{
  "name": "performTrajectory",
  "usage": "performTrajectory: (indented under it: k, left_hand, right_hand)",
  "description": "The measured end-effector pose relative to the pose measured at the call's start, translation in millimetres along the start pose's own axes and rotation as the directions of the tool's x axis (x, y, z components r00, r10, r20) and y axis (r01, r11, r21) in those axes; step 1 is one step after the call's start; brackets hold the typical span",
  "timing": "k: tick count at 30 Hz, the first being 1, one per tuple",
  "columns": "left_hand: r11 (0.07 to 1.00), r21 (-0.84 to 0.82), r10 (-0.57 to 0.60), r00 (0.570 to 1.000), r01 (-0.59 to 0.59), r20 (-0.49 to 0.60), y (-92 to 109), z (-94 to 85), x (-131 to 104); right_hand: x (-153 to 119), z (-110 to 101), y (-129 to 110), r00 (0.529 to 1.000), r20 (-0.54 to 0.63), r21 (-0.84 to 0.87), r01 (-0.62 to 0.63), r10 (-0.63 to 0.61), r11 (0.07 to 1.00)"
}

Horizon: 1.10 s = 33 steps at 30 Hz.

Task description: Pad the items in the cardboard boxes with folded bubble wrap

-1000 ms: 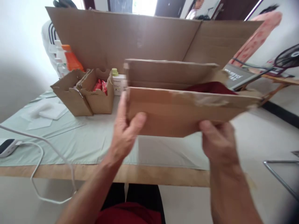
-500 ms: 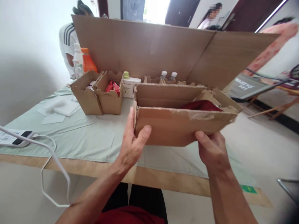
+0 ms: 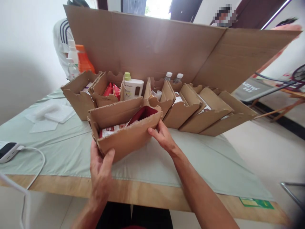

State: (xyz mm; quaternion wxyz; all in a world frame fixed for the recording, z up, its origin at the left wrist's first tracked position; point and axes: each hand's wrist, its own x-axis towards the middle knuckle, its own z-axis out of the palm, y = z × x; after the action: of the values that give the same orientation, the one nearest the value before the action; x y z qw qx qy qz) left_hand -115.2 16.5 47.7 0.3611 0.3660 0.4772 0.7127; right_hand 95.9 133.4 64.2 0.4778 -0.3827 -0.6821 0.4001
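Observation:
Between my hands is a long, open-topped cardboard box (image 3: 130,140), slanted with its left end nearer me. My left hand (image 3: 102,168) grips its near left end, thumb on the front wall. At the far right end, my right hand (image 3: 163,136) holds the corner, its thumb on the front wall and other fingers partly hidden. Inside the box lie a dark red item (image 3: 143,114) and a red-and-white packet (image 3: 113,128). Whether the box's bottom touches the cloth cannot be made out. Just behind it stands a white jug with a yellow-green cap (image 3: 133,89).
More cardboard bins (image 3: 183,108) line the table's back, several leaning at right. A tall cardboard panel (image 3: 147,47) stands behind them. Orange bottle (image 3: 84,60), clear plastic sheets (image 3: 51,114) and a power strip (image 3: 9,151) with a white cable are at left. Other people are beyond.
Both hands have carried the cardboard box left and turned it, its left end coming nearer me. Its contents and the bins behind it now show more.

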Motion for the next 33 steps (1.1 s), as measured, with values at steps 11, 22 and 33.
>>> performTrajectory:
  k: [11,22,33]
  left_hand:
    - [0.996,0.007,0.088,0.993,-0.089,0.081,-11.7,3.8,-19.6]
    - [0.986,0.105,0.11,0.982,-0.126,0.153,-21.9,15.6,-37.7]
    - [0.983,0.181,-0.024,0.968,-0.023,0.252,-39.6,83.1,7.7]
  right_hand:
    - [38.6,40.9,23.0,0.964,-0.231,-0.297,0.056,-0.129,0.953]
    - [26.2,63.3,33.7,0.897,-0.365,-0.204,0.185,-0.25,0.961]
    - [17.4,45.7,94.5,0.753,-0.618,0.139,-0.179,0.227,0.974]
